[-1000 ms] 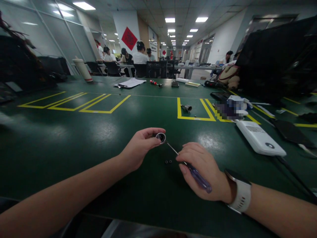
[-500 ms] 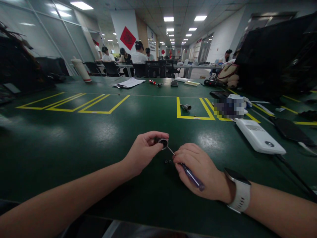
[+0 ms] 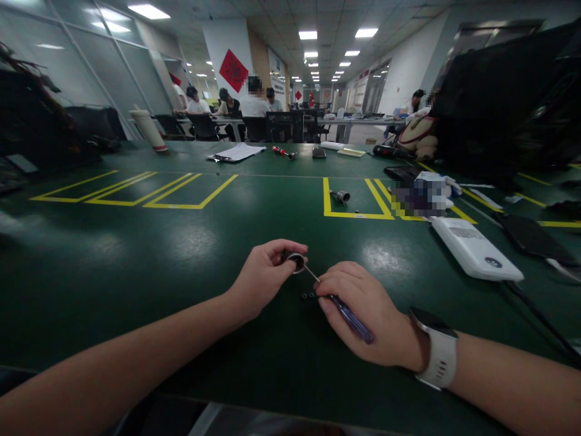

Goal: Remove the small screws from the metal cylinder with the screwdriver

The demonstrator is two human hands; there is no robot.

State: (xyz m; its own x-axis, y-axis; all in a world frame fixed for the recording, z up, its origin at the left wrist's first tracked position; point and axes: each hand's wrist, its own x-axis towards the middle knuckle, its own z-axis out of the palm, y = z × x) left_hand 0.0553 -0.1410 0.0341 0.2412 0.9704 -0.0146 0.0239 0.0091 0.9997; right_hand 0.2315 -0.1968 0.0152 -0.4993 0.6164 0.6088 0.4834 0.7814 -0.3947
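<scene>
Between the fingers and thumb of my left hand (image 3: 265,278) is a round, hollow metal part (image 3: 296,261), its open end turned towards my right hand. My right hand (image 3: 363,312) is closed around a screwdriver (image 3: 351,321) with a translucent purple handle. The thin shaft points up and left, and its tip reaches the rim of the metal part; whether it goes inside I cannot tell. Just below, two small dark ring-like pieces (image 3: 307,296) lie on the green table (image 3: 190,351), close to my right fingertips.
Yellow tape frames the table, and another metal part (image 3: 340,197) lies inside one outline. To the right are a white power bank (image 3: 474,248) with a cable and a dark phone-like slab (image 3: 540,239). Farther back sit a clipboard with papers (image 3: 238,152), a red-handled tool (image 3: 284,152) and a tumbler (image 3: 149,130).
The metal part in my left hand has shifted and turned slightly. The screwdriver handle has rolled a little within my right hand. The pieces on the table stay put.
</scene>
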